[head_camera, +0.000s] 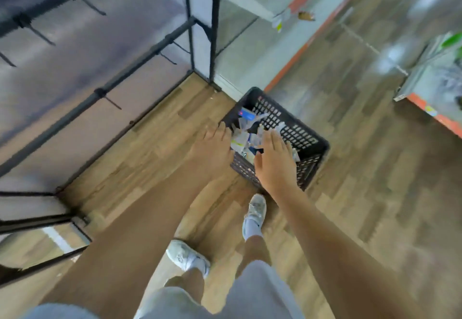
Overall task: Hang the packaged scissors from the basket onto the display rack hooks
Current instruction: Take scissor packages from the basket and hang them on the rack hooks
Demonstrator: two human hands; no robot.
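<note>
Fingers of both hands, left hand (pixel 215 143) and right hand (pixel 273 158), reach extended, seemingly gripping nothing, over the black basket (pixel 300 133) of packaged scissors (pixel 246 128).

Retail shop aisle. Black metal display rack (pixel 105 88) with bare peg hooks (pixel 90 6) along its bars; wood-plank floor (pixel 350 168); orange-edged shelving (pixel 435 116) opposite; black plastic basket (pixel 300 133) of packaged goods (pixel 246 128) on the floor.

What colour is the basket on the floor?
Black, with perforated lattice walls; the basket shows only in the head view.
</note>
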